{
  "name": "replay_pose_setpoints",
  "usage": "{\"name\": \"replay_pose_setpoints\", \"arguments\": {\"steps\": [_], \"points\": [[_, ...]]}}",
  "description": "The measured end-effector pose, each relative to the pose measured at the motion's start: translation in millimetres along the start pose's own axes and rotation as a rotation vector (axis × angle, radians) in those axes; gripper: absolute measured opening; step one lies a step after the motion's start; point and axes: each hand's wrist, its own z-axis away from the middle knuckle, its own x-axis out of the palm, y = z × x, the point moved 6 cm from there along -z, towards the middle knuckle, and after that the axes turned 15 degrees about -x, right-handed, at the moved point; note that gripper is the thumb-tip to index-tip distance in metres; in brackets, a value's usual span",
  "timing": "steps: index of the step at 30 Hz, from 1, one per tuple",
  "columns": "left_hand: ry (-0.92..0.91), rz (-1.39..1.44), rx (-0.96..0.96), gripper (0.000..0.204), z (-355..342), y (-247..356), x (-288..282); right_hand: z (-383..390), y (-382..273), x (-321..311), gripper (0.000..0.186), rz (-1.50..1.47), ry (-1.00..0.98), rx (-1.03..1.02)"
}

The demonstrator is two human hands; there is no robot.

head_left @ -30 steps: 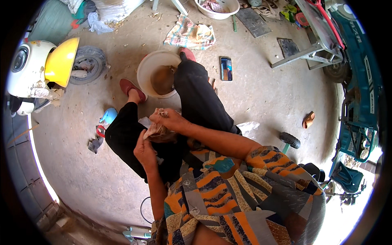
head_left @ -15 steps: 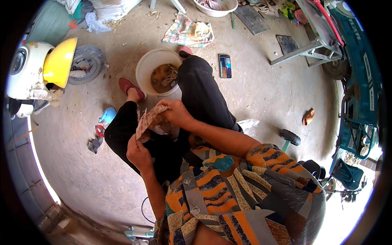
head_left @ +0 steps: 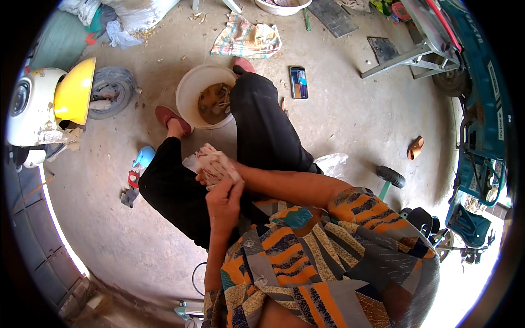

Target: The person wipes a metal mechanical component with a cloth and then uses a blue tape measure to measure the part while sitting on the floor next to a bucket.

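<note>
One folded, red-marked wad [head_left: 215,168] juts forward from the left hand [head_left: 223,204], thumb clamped over its near end; the right hand [head_left: 201,178] lies mostly hidden behind it, its hold unclear. Beyond, a white bucket [head_left: 189,94] stands between red shoes [head_left: 174,119], a checked cloth [head_left: 247,38] farther off.

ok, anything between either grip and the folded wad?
Nothing visible at the left grip, which pinches the near end of the red-marked folded wad. The right grip is mostly hidden behind it; can't tell there. Translucent plastic shows at its left edge.
</note>
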Motion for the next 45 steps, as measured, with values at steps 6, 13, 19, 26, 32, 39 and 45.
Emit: {"name": "replay_pose_setpoints", "arguments": {"steps": [6,13,19,26,32,39,45], "points": [[0.191,0.068,-0.011,0.008,-16,-1,-48,-9,-21,18,0.034,0.303,0.242,0.148],[0.346,0.139,-0.124,0.009,-5,-10,-78,-19,-32,10,0.024,0.848,-0.043,0.020],[0.492,-0.092,-0.047,0.015,2,-12,-94,-20,-65,13,0.010,1.022,0.222,-0.382],[0.614,0.048,0.051,0.023,24,15,-77,-14,-107,40,0.013,0.618,0.343,-0.760],[-0.094,-0.085,0.167,0.019,-5,12,-3,-10,-32,8,0.022,0.559,0.211,-0.244],[-0.115,0.293,-0.058,0.030,-15,7,-9,-8,-65,41,0.037,1.471,-0.234,-0.301],[0.435,0.635,-0.177,0.024,-37,-21,-71,-4,-46,24,0.052,2.199,-0.282,-0.302]]}}
